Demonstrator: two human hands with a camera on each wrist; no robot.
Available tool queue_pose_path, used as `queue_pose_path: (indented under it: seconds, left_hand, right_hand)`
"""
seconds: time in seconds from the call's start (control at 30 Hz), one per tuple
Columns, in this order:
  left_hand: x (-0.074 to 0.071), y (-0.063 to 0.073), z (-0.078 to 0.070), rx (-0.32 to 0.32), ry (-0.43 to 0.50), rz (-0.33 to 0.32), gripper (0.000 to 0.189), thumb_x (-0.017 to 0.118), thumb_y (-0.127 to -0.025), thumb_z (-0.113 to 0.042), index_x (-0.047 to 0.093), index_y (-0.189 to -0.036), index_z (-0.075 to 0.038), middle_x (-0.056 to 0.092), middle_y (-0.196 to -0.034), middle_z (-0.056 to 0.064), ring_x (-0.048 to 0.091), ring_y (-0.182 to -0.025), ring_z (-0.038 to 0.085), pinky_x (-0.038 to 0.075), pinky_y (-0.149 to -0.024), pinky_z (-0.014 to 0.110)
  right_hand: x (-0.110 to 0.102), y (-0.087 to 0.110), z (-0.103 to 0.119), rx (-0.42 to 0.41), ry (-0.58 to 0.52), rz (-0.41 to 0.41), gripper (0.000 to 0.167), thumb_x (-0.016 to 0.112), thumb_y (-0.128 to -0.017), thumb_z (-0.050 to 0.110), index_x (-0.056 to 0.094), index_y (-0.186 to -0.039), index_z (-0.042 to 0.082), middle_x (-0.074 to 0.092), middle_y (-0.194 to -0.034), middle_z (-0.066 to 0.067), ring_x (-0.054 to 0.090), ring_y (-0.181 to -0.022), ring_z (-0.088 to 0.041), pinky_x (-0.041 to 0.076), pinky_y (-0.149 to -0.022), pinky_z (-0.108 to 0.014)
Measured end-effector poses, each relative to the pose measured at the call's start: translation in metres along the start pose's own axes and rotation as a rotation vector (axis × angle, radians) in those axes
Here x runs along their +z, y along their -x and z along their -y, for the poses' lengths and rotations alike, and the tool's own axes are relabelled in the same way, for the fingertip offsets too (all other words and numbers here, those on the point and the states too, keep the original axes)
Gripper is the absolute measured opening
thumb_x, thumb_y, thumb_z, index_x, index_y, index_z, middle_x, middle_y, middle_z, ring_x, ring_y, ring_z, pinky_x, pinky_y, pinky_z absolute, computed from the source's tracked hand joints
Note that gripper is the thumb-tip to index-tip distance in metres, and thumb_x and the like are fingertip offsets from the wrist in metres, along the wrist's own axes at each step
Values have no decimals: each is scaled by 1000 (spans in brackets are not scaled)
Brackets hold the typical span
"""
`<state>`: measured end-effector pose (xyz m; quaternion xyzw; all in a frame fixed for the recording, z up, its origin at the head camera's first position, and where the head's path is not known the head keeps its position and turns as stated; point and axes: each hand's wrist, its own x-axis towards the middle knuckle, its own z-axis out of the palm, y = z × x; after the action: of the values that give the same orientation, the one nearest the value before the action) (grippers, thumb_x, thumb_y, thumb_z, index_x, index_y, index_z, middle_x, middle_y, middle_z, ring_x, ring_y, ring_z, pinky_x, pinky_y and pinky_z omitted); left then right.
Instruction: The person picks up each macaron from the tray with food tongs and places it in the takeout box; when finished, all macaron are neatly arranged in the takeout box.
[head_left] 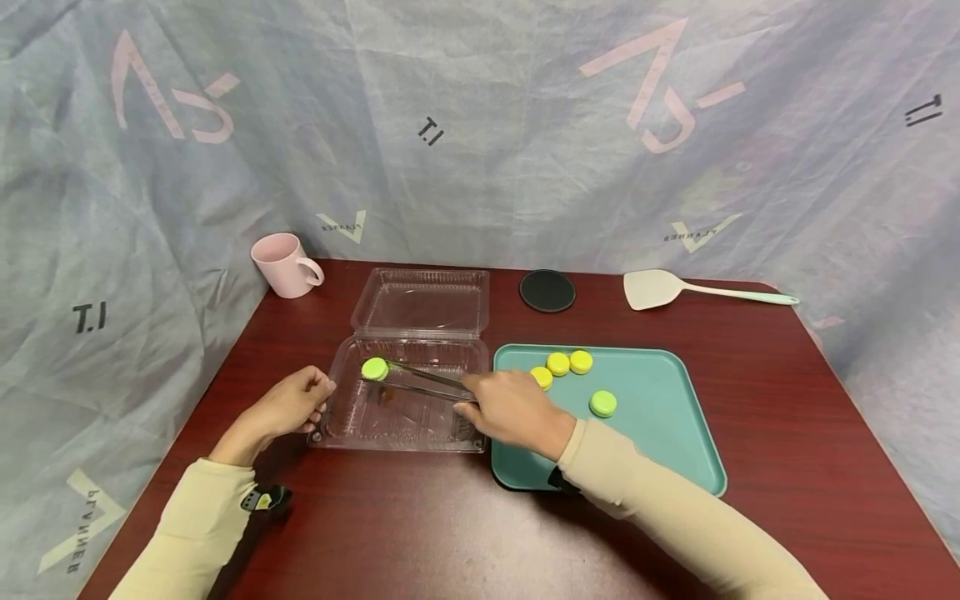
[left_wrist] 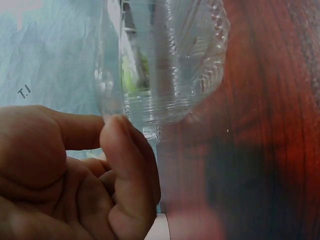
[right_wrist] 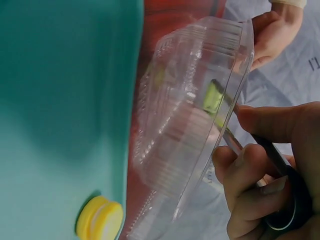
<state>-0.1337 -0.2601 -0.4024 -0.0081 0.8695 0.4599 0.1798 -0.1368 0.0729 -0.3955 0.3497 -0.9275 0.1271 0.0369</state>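
My right hand (head_left: 517,410) grips a pair of metal tongs (head_left: 427,384), whose tips pinch a green macaron (head_left: 374,369) over the left part of a clear plastic clamshell box (head_left: 408,442). Through the box wall, the right wrist view shows the same green macaron (right_wrist: 213,97) between the tong arms. With thumb and forefinger, my left hand (head_left: 288,402) pinches the box's left rim; the left wrist view shows these fingertips (left_wrist: 117,125) at the clear edge. On the teal tray (head_left: 652,442) lie another green macaron (head_left: 603,404) and several yellow macarons (head_left: 558,364).
The box's lid (head_left: 420,304) lies open toward the back. Behind stand a pink mug (head_left: 285,267) at the left, a black round coaster (head_left: 547,291) and a white spatula (head_left: 654,289) at the right. A grey printed cloth (head_left: 480,167) hangs behind the dark red table (head_left: 375,525).
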Motion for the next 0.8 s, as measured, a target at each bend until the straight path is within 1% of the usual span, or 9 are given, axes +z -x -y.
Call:
queue_pose_path:
  seconds: [0.07, 0.13, 0.23, 0.33, 0.43, 0.6, 0.8]
  left_hand:
    - [0, -1, 0, -2, -2, 1, 19, 44, -108, -15, 46, -105, 3, 49, -79, 7, 50, -66, 17, 48, -54, 28]
    - [0, -1, 0, -12, -5, 0, 19, 44, -108, -15, 46, -105, 3, 49, -80, 7, 51, -67, 17, 49, -55, 28]
    - [-1, -1, 0, -22, -11, 0, 20, 44, -109, -17, 46, -106, 3, 50, -81, 7, 51, -68, 17, 50, -55, 28]
    - [-1, -1, -1, -27, -5, 0, 20, 44, -109, -17, 46, -106, 3, 50, -81, 7, 51, -68, 17, 50, -55, 28]
    - [0, -1, -1, -24, 4, 1, 19, 44, -108, -16, 46, -105, 3, 50, -81, 7, 51, -68, 17, 49, -55, 28]
    - [1, -2, -1, -30, 2, 2, 19, 45, -108, -16, 46, -105, 2, 50, -81, 7, 51, -68, 16, 50, -55, 28]
    - [0, -1, 0, -21, 9, 6, 21, 43, -109, -17, 46, -105, 3, 50, -81, 7, 51, -68, 17, 49, -55, 29]
  right_hand:
    - [0, -4, 2, -6, 15, 4, 24, 68, -97, 35, 67, -91, 13, 51, -61, 7, 57, -56, -15, 45, -45, -35]
    - [1, -6, 5, -11, 31, 4, 25, 68, -97, 36, 62, -84, 15, 47, -59, 8, 56, -55, -14, 44, -43, -34]
    - [3, -11, 7, -14, 46, -5, 30, 68, -96, 35, 56, -76, 17, 46, -58, 8, 55, -52, -13, 42, -42, -33]
    - [6, -15, 9, -14, 57, -2, 34, 68, -96, 35, 51, -71, 18, 44, -56, 8, 52, -49, -13, 39, -39, -32]
    - [8, -19, 10, -15, 71, 9, 34, 68, -96, 35, 51, -71, 19, 45, -55, 6, 52, -48, -14, 39, -38, -33]
    - [9, -22, 13, 0, 97, 33, 30, 69, -95, 35, 58, -75, 16, 53, -59, 3, 59, -53, -19, 45, -41, -37]
    - [9, -22, 14, 16, 128, 51, 28, 69, -95, 37, 62, -81, 14, 56, -62, 2, 61, -56, -19, 46, -43, -37]
